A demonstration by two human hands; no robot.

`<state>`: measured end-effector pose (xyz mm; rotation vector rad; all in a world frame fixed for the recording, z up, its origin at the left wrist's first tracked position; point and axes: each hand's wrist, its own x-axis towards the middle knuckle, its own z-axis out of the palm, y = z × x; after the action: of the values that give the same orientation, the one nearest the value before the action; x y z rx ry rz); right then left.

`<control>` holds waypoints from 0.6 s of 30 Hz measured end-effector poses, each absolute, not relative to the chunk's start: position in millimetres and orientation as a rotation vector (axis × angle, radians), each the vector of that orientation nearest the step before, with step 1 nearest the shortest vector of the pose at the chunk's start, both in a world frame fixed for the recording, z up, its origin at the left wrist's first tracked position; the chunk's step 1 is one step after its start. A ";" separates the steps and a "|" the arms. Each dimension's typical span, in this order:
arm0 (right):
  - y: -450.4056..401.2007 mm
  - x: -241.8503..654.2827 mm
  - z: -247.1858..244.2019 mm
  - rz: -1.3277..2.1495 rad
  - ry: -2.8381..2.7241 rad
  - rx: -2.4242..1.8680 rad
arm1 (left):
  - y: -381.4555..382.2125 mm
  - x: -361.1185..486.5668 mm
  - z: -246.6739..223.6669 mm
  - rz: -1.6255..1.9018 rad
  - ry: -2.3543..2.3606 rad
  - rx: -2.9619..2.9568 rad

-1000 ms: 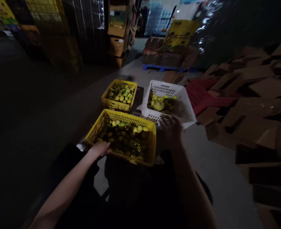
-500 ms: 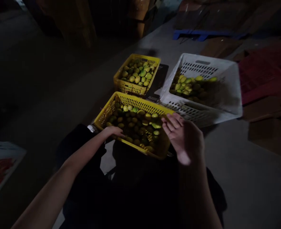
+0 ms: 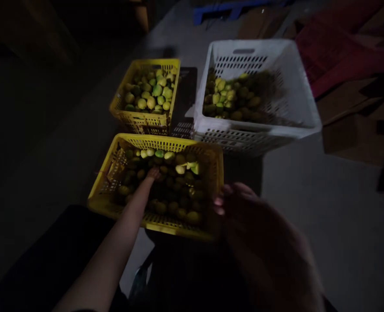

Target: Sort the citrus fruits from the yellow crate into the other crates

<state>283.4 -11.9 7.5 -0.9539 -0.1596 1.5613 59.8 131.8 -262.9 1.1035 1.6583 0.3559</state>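
My left hand (image 3: 154, 172) reaches into the near yellow crate (image 3: 155, 226), among yellow-green fruits (image 3: 161, 207) in shadow. Its fingers are small and dim, so their grip cannot be made out. Beside that crate's right edge is my right hand (image 3: 235, 199), dark and blurred, with its fingertips near the rim. Whether it holds anything is hidden. Behind stands a smaller yellow crate (image 3: 142, 118) full of similar fruits. To the right, a white crate (image 3: 260, 128) is partly filled with them, mostly toward its left side.
A blue pallet (image 3: 218, 12) lies at the back. Red material (image 3: 338, 52) and cardboard (image 3: 351, 136) are spread on the right. My dark-clothed legs are below the near crate, and the grey floor (image 3: 296, 182) shows at the right.
My left hand has gone from the near crate's front left rim to deeper over the fruits. My right hand has turned darker and sits lower. The view has shifted, with the crates now further left.
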 end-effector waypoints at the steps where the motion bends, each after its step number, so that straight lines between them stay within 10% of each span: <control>1: -13.5 290.4 5.9 1.487 -0.173 -0.991 | 134.3 60.4 -268.6 0.230 1.701 1.192; 9: -13.6 289.9 7.5 1.573 -0.245 -1.030 | 110.5 35.0 -264.8 -0.381 1.798 1.599; 18: -11.2 286.2 14.7 1.600 -0.337 -0.902 | 97.8 27.5 -170.5 -0.263 1.683 1.675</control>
<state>286.2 -11.2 14.7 -0.9016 -0.3369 1.5996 27.5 97.8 -170.5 1.6751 1.6829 -0.2627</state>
